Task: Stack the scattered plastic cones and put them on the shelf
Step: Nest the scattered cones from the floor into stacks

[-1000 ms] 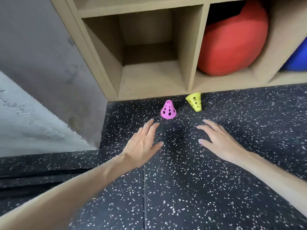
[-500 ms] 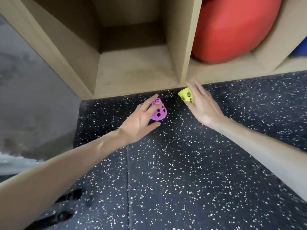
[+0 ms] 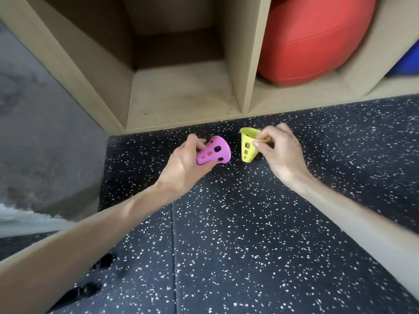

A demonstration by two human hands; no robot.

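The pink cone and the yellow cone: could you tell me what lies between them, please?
Nothing but a bare strip of speckled floor separates the pink cone from the yellow cone; the head view shows it.

Pink cone (image 3: 214, 152) with dark holes, yellow cone (image 3: 248, 145), black floor (image 3: 238, 234) speckled white, tan shelf (image 3: 181, 96), red ball (image 3: 317, 39).

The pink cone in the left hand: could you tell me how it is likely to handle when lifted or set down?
The pink cone looks thin-walled and full of holes, so probably light. The left hand grips its narrow end alone, which suggests little weight. Laid on its side it would likely roll in a curve; on its wide rim it should stand steady.
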